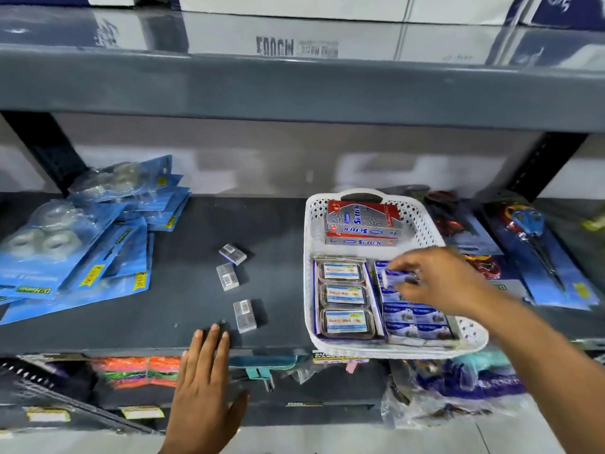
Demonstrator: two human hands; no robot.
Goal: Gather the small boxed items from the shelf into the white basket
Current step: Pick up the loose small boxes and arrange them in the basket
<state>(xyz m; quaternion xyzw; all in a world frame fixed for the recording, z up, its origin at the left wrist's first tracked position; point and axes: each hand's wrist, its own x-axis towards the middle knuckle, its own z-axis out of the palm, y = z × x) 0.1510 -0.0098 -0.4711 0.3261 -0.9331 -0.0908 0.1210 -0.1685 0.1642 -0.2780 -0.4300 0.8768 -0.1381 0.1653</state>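
Observation:
Three small grey boxes lie loose on the dark shelf (203,257): one at the back (232,254), one in the middle (226,276), one nearest the front edge (244,316). The white basket (309,290) stands to their right, holding red boxes (362,224), clear-lidded tins (343,298) and rows of blue-and-white small boxes (417,322). My right hand (435,280) is over the basket, fingers pinched on a small blue-and-white box (394,278). My left hand (204,381) is flat and spread at the shelf's front edge, just left of the nearest grey box.
Blue blister packs of tape (75,244) are piled on the left of the shelf. Carded scissors (537,250) and red-handled items lie right of the basket. An upper shelf edge (294,90) overhangs. Coloured packets (137,371) fill the lower shelf.

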